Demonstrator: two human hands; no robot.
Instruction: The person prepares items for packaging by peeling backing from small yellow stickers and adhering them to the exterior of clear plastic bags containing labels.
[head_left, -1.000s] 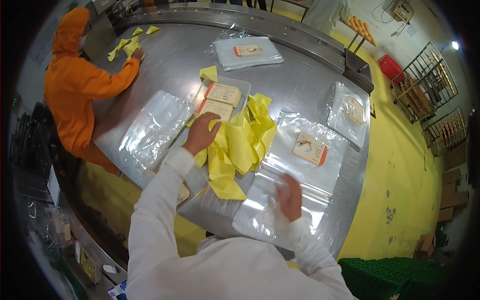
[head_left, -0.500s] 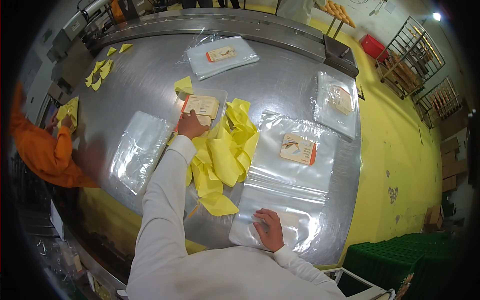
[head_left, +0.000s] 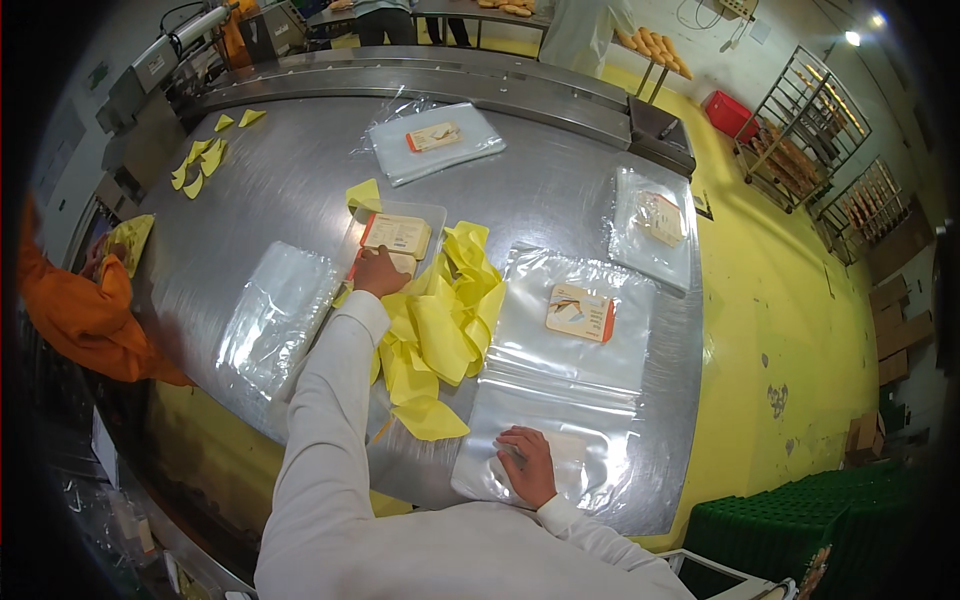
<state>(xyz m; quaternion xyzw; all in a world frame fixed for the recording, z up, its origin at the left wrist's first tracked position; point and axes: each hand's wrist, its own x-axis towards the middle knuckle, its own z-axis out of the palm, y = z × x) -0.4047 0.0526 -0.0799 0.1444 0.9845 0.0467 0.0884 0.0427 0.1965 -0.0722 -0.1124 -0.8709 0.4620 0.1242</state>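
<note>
One card stack (head_left: pixel 404 263) lies partly beneath the left fingers (head_left: pixel 372 261).

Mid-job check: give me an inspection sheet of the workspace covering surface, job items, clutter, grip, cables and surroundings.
Surface: metal table, shiny and streaked.
Job items: card stacks in a transparent tray; transparent bag stack with a single card on it.
Clutter: yellow sheets heaped between tray and bag stack; more yellow pieces far left.
Grip: left hand at the nearer card stack, hold unclear; right hand on the bag stack, fingers bent.
Cables: none seen on the table; thin ones hang on the far wall.
Surroundings: co-worker in orange at left; red bin, wheeled racks at right.
</note>
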